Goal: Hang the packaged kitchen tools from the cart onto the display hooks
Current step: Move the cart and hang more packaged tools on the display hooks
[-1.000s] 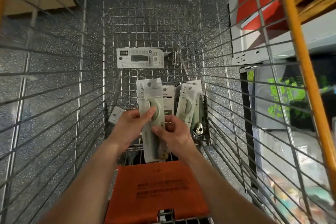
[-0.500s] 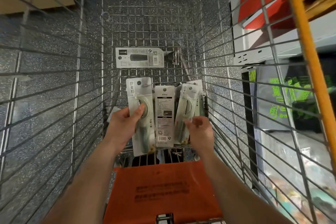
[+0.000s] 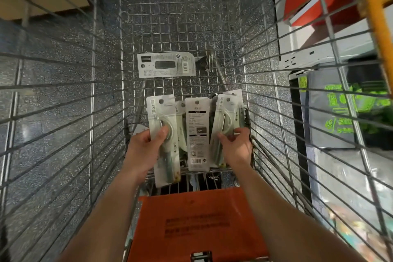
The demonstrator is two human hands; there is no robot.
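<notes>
A deep wire cart [image 3: 63,91], seen from above, holds carded kitchen tools [image 3: 196,134] bunched upright at its near end. The left hand [image 3: 146,147] grips a first pack [image 3: 161,112] mid-card, thumb across the tool's plastic bubble. The right hand [image 3: 236,147] pinches a second pack [image 3: 225,110] likewise. They look light, stiff and slick-faced; a mid-card hold leaves the top hang hole [image 3: 161,101] free.
</notes>
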